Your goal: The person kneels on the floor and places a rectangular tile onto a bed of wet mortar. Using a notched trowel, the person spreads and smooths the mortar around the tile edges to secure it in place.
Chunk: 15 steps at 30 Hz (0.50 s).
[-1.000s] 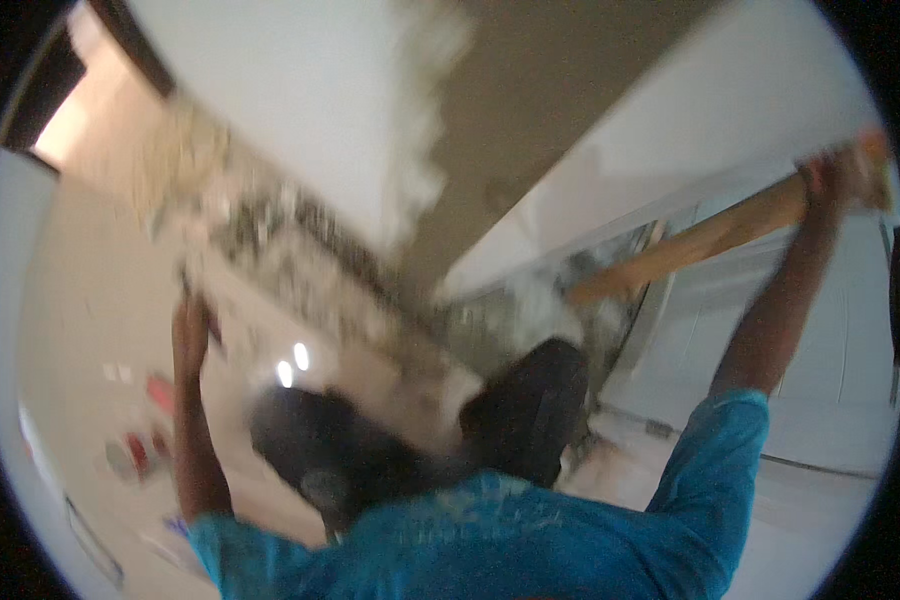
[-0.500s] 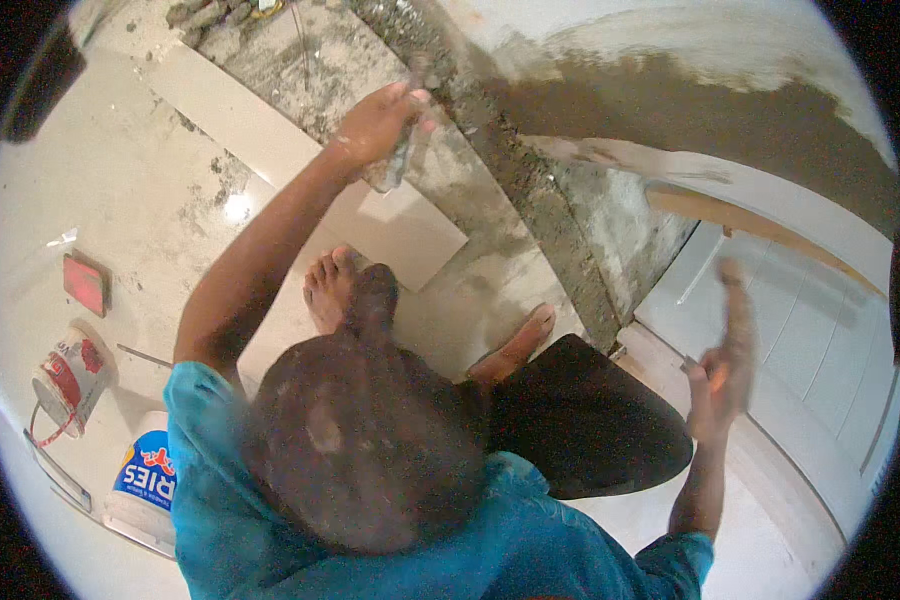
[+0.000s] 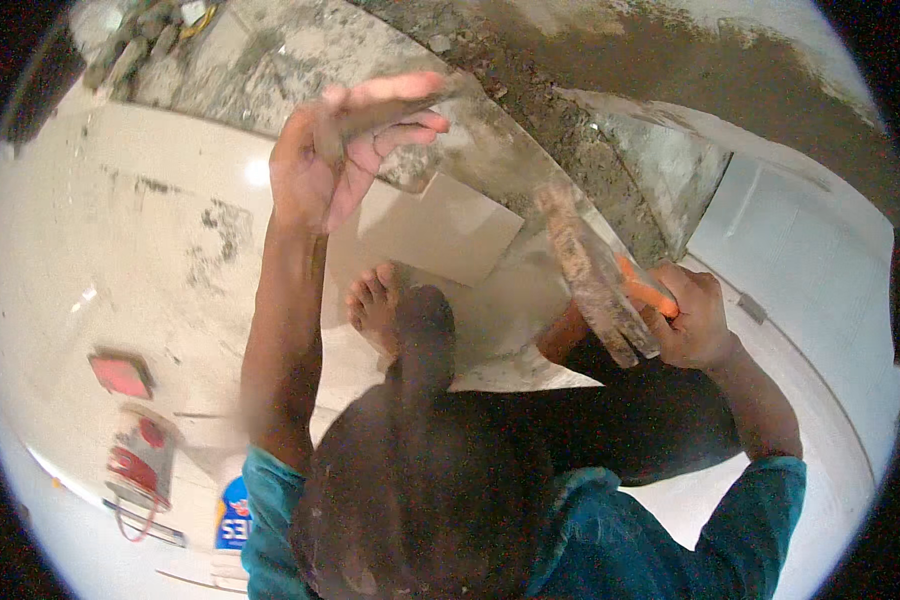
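My right hand (image 3: pixel 695 315) grips the orange handle (image 3: pixel 645 285) of a long, mud-caked float (image 3: pixel 595 285), held at the right over my bare legs. My left hand (image 3: pixel 305 165) is raised at upper centre, palm partly up, fingers extended around a blurred, greyish elongated object (image 3: pixel 375 115) that I cannot make out. Below and beyond that hand lie a loose beige tile (image 3: pixel 460 230) and a cement-smeared slab (image 3: pixel 240 70) beside a rubble-filled channel (image 3: pixel 590 160).
A partly plastered wall (image 3: pixel 770 80) runs along the upper right, beside a white door (image 3: pixel 800 300). On the floor at left are a pink pad (image 3: pixel 120 372), a bucket (image 3: pixel 135 460) and a blue-labelled tub (image 3: pixel 232 515). Rubble lumps (image 3: pixel 130 50) sit top left. My bare foot (image 3: pixel 375 305) is at centre.
My right hand has come down and inward from the right, bringing the float across in front of my leg. My left hand moved from the far left up to centre and turned palm-up.
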Each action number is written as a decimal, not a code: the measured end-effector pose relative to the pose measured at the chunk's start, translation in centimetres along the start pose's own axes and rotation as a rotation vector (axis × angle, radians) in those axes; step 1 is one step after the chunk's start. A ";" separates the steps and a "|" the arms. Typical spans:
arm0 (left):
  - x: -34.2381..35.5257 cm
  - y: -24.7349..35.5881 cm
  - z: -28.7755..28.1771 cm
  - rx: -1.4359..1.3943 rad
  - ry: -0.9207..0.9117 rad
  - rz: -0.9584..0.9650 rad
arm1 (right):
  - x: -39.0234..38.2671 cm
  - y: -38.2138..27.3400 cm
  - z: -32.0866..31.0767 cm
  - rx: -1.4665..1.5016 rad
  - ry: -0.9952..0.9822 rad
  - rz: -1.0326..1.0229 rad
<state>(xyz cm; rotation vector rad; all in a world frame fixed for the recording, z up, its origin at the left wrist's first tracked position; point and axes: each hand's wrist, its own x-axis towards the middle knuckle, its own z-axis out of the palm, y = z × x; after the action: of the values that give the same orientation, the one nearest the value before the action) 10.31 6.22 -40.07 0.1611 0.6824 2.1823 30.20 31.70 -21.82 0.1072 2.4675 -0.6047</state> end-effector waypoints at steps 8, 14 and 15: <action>3.6 -0.1 -1.5 0.431 0.272 -0.040 | 4.4 1.2 3.1 0.003 0.256 -0.169; 5.8 0.1 -2.7 0.312 0.277 -0.432 | 6.0 0.3 6.1 0.154 0.252 -0.029; 6.0 -0.2 -2.7 0.368 0.295 -0.481 | 6.1 0.1 6.4 0.112 0.227 -0.026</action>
<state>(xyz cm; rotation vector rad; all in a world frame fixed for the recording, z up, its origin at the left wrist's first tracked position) 5.68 9.74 -43.11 -0.1301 1.1572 1.6184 28.57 28.53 -29.98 0.1977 2.6560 -0.7799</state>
